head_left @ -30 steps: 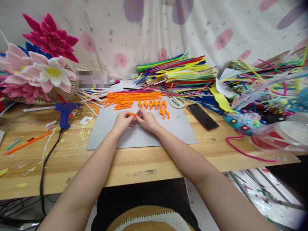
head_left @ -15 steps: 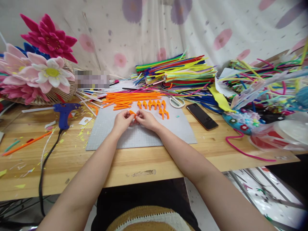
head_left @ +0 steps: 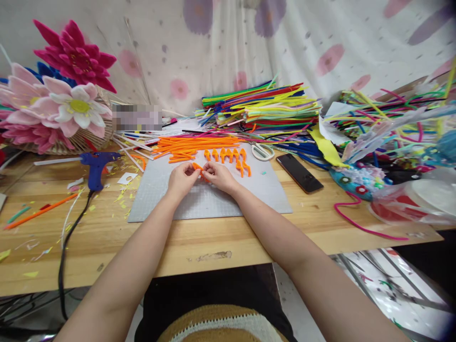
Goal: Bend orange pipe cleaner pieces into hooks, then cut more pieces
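Orange and fuzzy, the stem sits pinched between the fingers of your left hand and your right hand, above the grey mat. Bent orange pieces and a pile of orange stems lie just beyond, near the scissors; your phone rests right of the mat.

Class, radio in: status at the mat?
Both hands closed on orange stem. Bent orange pieces beyond, on mat. Nothing blocking hands.
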Tool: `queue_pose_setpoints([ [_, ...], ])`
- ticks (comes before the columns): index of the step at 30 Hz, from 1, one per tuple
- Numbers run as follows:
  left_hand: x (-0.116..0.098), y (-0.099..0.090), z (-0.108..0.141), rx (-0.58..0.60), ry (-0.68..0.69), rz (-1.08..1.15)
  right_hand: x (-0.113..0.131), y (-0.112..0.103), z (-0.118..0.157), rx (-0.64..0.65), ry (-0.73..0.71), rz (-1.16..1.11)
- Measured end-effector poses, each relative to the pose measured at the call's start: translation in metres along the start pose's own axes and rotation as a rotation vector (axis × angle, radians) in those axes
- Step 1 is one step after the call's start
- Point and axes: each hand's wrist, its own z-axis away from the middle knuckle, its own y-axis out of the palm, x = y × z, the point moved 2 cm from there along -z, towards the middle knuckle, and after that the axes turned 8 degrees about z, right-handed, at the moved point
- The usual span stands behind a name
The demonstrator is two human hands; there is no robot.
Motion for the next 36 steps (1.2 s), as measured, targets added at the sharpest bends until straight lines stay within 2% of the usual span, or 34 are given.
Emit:
queue_pose_setpoints([
  [3, 0.006, 0.004, -0.002, 0.052, -0.107, 0.182, 0.005, 0.001, 0.001, 0.05, -0.003, -0.134],
  [6, 0.006, 0.003, -0.003, -0.005, -0.115, 0.247, 0.01, 0.0, 0.001, 0.16, 0.049, -0.283],
  [9, 0.003, 0.001, -0.003, -0.061, -0.139, 0.344, 0.015, -0.005, 0.002, 0.247, 0.051, -0.325],
  [14, -0.002, 0.002, -0.001, -0.016, -0.223, 0.441, 0.018, -0.012, 0.004, 0.274, 0.057, -0.384],
  [18, -0.003, 0.002, 0.0, -0.074, -0.216, 0.474, 0.018, -0.01, 0.003, 0.284, 0.072, -0.356],
  [23, -0.001, 0.002, -0.001, -0.007, -0.27, 0.493, 0.014, -0.003, 0.002, 0.221, 0.039, -0.315],
  [31, -0.001, -0.002, -0.002, 0.136, -0.52, 0.589, 0.013, 0.004, 0.003, 0.045, -0.149, -0.417],
  [36, -0.001, -0.003, -0.002, 0.203, -0.595, 0.625, 0.014, 0.006, 0.004, 0.001, -0.199, -0.392],
])
